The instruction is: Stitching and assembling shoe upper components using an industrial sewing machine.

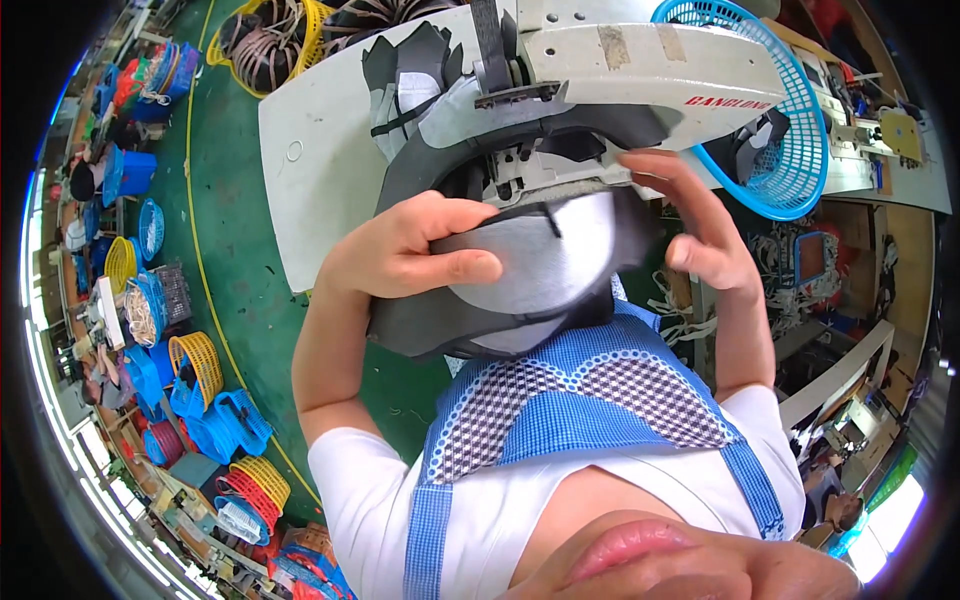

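My left hand (415, 250) pinches the edge of a black and grey shoe upper (545, 265), thumb on top and fingers folded underneath. The piece hangs in front of my apron, its rounded silver-grey panel facing up. My right hand (700, 225) is open beside its right edge, thumb apart from the stretched fingers; whether the fingertips touch the material behind is unclear. Just beyond is the pale sewing machine (650, 65), with more black material (410, 165) curving around its working area. The needle area is partly hidden.
The white tabletop (310, 185) spreads left of the machine. A blue plastic basket (800, 185) with dark pieces stands at the right; a yellow basket (225, 50) of bundled pieces sits at the far left. More baskets line the left beyond the green floor (235, 240).
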Demonstrator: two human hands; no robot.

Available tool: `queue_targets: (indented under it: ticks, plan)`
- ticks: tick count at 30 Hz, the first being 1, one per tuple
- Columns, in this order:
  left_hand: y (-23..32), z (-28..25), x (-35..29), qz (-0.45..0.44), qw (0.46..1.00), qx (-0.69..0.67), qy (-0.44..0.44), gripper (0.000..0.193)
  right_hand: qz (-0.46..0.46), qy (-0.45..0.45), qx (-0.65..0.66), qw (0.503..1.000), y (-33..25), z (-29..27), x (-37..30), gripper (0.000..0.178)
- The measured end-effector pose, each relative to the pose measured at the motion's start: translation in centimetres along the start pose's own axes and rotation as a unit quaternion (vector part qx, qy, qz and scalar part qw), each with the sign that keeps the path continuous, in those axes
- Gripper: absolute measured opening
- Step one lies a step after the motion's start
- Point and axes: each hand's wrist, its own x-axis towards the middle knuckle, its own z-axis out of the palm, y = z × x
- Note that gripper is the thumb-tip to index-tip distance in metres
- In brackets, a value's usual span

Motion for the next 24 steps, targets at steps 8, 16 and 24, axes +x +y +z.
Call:
queue_targets:
  ticks: [8,16,24]
  plan:
    - [0.8,-2.4,-2.4,-0.076,0.995,0.013,0.065,0.023,0.159,-0.009,0.051,0.986,-2.7,-2.0,4.4,0.027]
    - [-4.6,-4.0,-4.2,-0.128,0.938,-0.207,0.247,0.028,0.166,0.143,0.218,0.951,2.6,-0.8,6.5,0.027]
    - [-6.6,-2.7,-3.5,-0.093,0.904,-0.274,0.314,0.044,0.182,0.183,0.320,0.912,5.4,-1.8,7.4,0.029]
